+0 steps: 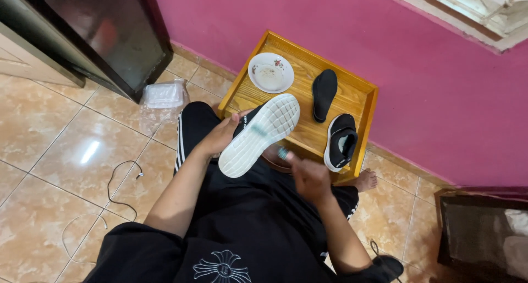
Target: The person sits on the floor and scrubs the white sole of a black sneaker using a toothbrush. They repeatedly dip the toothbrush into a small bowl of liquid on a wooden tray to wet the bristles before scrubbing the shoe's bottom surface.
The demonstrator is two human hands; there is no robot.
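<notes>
The left hand [223,133] is clamped on a shoe [258,134], sole up, over the bench's [308,134] front edge. The blurred right hand [308,178] seems closed on a brush [282,152]; hard scrubbing could twist the shoe loose.

On my feed a wooden tray-like bench [360,104] stands against the pink wall [308,24]. On it I see a white bowl [270,72] with a floral rim at the far left corner, a black insole [323,94] lying flat beside it, and a black shoe [340,141] with a white sole edge near the right rim. On the tiled floor [49,129] a clear plastic container [163,96] sits just beside a dark cabinet [104,35]. A thin white cable [113,187] loops across the tiles. At the lower right I can make out a dark framed box [484,233].
</notes>
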